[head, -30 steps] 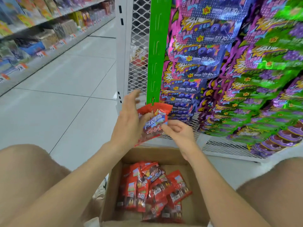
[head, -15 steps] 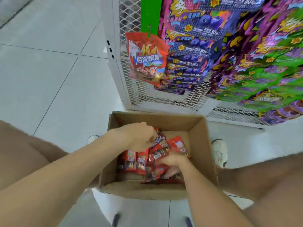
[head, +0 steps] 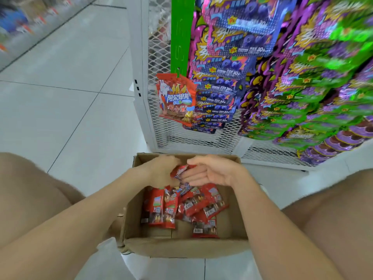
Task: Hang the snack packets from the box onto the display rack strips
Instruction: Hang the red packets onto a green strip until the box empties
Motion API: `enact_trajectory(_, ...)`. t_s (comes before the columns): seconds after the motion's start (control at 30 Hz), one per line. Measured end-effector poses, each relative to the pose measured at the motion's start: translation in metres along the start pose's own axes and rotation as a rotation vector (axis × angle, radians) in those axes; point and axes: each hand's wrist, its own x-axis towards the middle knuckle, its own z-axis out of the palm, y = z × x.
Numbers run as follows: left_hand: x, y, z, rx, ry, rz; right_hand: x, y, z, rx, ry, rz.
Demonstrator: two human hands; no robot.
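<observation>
Red foil snack packet [head: 181, 170] is sitting gripped in the left hand [head: 159, 172] over the brown cardboard box [head: 181, 247], the right hand [head: 218, 170] lying open against it, arguably risking a slip before reaching the green hanging strip [head: 179, 27].

Pale tiled floor [head: 60, 118], blurred aisle shelves [head: 20, 23]

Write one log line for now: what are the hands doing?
left hand: holds red packet over box | right hand: open, touching it | green strip: one hung packet | step: picking packet
</observation>
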Motion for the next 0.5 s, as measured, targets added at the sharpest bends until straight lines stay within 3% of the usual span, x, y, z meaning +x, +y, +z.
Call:
enact_trajectory(0.07,-0.004,-0.001,-0.011,-0.067,0.144,-0.002,-0.019,-0.02,0.003,-0.107,0.042,-0.065)
enact_trajectory(0.17,-0.014,0.001,-0.03,-0.261,0.308,-0.033,-0.041,-0.05,0.008,-0.539,0.389,-0.187)
enact_trajectory(0.23,-0.024,0.002,-0.039,-0.533,0.348,-0.059,-0.054,-0.068,0.011,-0.785,0.545,-0.292)
enact_trajectory(0.37,-0.036,0.012,-0.059,-0.969,0.466,-0.076,-0.075,-0.089,0.017,-0.689,0.44,-0.543)
enact_trajectory(0.5,-0.032,0.022,-0.089,-0.817,0.754,-0.046,-0.078,-0.116,0.027,-0.822,0.564,-0.771)
